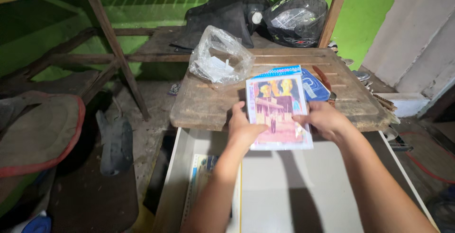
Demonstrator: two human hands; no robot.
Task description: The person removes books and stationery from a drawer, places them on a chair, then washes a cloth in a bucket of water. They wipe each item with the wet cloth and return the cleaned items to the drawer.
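A spiral-bound notebook (277, 105) with a pink and yellow picture cover is held between both hands at the front edge of a worn wooden board (208, 105). My left hand (242, 127) grips its left edge, thumb on the cover. My right hand (321, 119) grips its right edge. A blue booklet (313, 88) lies under the notebook's far right corner. Below the hands sits a white open box or drawer (303, 190) with another spiral notebook (201, 176) lying in its left part, partly hidden by my left forearm.
A crumpled clear plastic bag (219, 57) rests on the board's far side. A dark helmet (296, 17) and black cover (222, 17) sit on the shelf behind. Red-handled pliers (324, 79) lie at right. A wooden post (113, 48) slants at left; a cushion (40, 133) lies on the floor.
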